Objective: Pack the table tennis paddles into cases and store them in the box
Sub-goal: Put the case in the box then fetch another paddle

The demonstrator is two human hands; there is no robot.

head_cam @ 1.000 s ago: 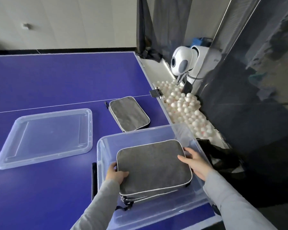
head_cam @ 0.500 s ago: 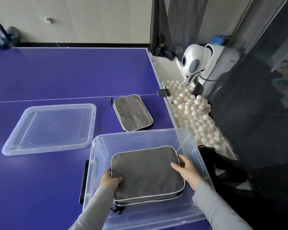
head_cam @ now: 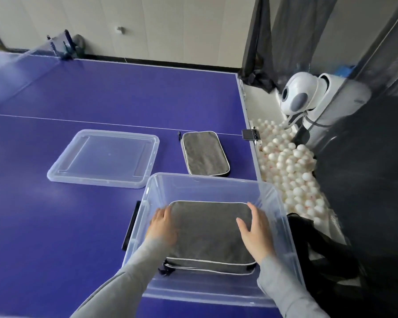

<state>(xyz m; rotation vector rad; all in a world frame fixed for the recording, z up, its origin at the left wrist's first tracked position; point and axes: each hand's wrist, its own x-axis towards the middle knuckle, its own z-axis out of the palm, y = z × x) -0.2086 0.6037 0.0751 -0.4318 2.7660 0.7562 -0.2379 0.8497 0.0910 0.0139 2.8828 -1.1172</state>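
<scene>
Inside the clear box [head_cam: 283, 216] at the worktop's near right edge, the grey case [head_cam: 209, 232] has sunk lower than a second ago. Left hand [head_cam: 162, 226] and right hand [head_cam: 256, 232] rest flat along its sides. Another case [head_cam: 205, 153] waits beyond, lid [head_cam: 104, 158] farther left.

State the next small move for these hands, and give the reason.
Probably lift both hands off the case in the box and reach for the second case on the table. The left hand and right hand lie flat on a case already low inside the clear box, while the other case sits outside, beyond the box.
</scene>
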